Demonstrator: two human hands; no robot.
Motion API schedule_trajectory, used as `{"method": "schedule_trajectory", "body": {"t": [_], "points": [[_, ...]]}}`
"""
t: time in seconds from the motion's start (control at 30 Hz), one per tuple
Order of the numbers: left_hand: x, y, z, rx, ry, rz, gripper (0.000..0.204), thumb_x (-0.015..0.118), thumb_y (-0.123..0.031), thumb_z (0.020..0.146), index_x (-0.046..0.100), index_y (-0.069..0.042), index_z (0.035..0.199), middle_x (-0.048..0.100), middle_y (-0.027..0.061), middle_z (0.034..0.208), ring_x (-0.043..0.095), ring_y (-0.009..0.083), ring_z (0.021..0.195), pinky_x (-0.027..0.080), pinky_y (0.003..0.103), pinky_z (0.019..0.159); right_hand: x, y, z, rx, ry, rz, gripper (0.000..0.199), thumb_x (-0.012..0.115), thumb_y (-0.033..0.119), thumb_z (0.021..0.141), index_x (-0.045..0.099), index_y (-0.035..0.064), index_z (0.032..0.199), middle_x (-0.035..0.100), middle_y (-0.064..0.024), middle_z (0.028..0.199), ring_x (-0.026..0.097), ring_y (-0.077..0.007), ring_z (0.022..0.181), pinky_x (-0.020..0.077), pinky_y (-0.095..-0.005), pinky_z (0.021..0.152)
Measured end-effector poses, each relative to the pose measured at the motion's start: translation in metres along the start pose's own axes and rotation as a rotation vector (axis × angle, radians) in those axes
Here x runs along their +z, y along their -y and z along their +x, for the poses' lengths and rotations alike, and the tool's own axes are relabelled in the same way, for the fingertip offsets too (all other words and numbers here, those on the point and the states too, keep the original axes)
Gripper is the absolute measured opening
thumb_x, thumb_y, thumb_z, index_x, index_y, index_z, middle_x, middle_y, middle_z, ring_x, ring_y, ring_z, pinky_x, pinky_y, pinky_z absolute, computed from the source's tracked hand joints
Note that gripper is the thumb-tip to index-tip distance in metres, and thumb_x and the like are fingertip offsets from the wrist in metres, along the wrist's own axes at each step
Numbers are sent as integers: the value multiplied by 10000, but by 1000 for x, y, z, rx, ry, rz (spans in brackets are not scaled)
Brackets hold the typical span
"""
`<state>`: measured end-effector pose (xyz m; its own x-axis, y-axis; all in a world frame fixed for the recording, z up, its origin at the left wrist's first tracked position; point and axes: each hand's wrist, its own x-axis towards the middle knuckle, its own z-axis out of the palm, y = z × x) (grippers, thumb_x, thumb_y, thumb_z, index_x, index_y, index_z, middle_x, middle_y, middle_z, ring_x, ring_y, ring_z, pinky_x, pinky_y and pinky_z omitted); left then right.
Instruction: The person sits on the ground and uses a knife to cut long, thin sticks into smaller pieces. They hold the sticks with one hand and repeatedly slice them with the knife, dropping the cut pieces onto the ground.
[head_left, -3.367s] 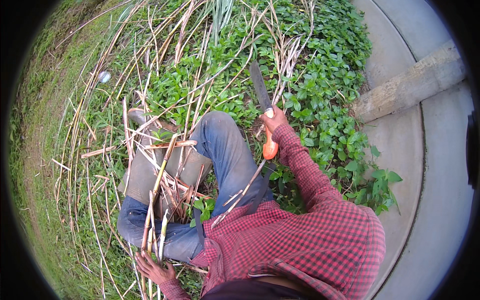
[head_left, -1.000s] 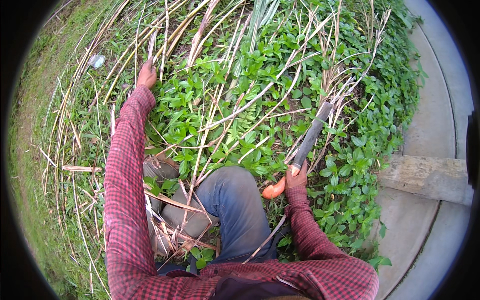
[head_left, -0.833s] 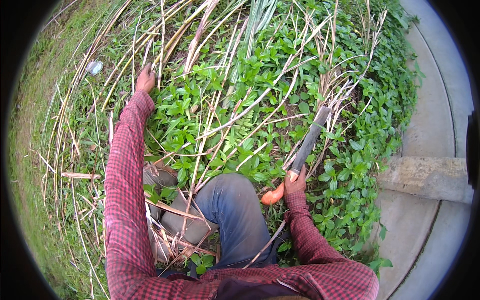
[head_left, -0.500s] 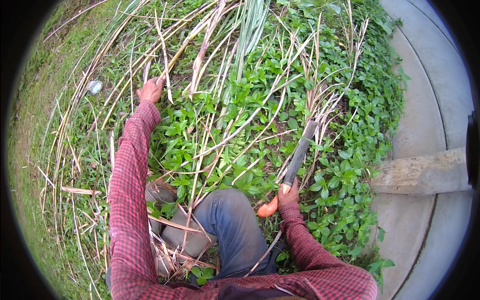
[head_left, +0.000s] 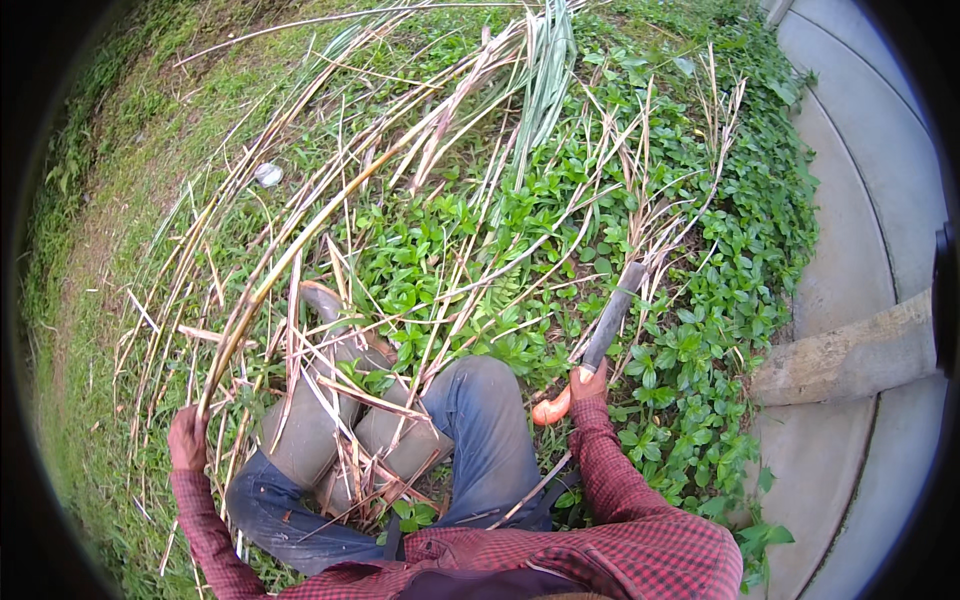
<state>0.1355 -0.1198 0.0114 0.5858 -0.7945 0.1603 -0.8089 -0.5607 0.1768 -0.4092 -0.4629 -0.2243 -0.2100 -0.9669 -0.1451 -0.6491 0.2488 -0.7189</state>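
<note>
We start at the left edge of the ground, where bare grass (head_left: 110, 250) runs up the slope. A small pale scrap (head_left: 268, 174) lies on it, well apart from both hands.

Low at the left, the left hand (head_left: 187, 438) is closed around the butt ends of a bundle of dry stalks (head_left: 330, 210). The stalks arch up from that grip and across toward the top centre, where their green blades (head_left: 548, 80) fan out. More loose stalks lie scattered over the grass beside the bundle.

Just right of the left hand we note two grey rubber boots (head_left: 345, 415), side by side, with stalks lying across them. Next to them is a bent knee in blue jeans (head_left: 485, 420). Red checked sleeves (head_left: 620, 500) run up from the lower edge to both hands.

Right of the knee, the right hand (head_left: 590, 385) is closed on the orange handle (head_left: 552, 408) of a machete (head_left: 612, 320). Its dark blade points up and right, low among the leafy green ground cover (head_left: 700, 300) and thin stems. We cannot tell whether the tip touches the soil.

At the right edge we record a curved concrete path (head_left: 860, 200), with a concrete slab (head_left: 850, 355) lying across it.
</note>
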Motion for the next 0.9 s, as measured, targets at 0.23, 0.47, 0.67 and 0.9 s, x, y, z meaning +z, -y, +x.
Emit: {"method": "schedule_trajectory", "body": {"t": [0.23, 0.47, 0.67, 0.9], "points": [[-142, 154, -341, -703, 116, 910, 337, 482, -281, 870, 544, -69, 1124, 562, 158, 1093, 481, 316, 1052, 354, 419, 913, -17, 8, -1, 3, -42, 294, 739, 691, 183, 659, 330, -57, 1258, 469, -224, 1178, 488, -295, 1052, 372, -335, 916], [-61, 175, -419, -993, 355, 500, 390, 454, -268, 881, 472, -73, 1217, 561, 142, 1106, 526, 302, 1018, 416, 404, 872, -3, 4, 7, 41, 74, 203, 639, 657, 172, 650, 363, -31, 1180, 561, -201, 994, 558, -288, 885, 430, -346, 816], [46, 57, -236, -686, 193, 268, 435, 496, -260, 846, 441, -78, 1238, 544, 145, 1125, 512, 303, 1036, 407, 405, 885, -13, -1, 10, 65, 126, 246, 675, 687, 203, 631, 366, -30, 1177, 552, -213, 1022, 556, -307, 928, 427, -353, 836], [79, 27, -177, -583, 170, 199, 504, 544, -251, 807, 405, -84, 1261, 525, 149, 1148, 497, 304, 1058, 396, 405, 900, -20, 4, 4, 94, 197, 160, 662, 696, 223, 629, 399, -35, 1161, 546, -210, 1062, 547, -298, 967, 409, -342, 865]]}}
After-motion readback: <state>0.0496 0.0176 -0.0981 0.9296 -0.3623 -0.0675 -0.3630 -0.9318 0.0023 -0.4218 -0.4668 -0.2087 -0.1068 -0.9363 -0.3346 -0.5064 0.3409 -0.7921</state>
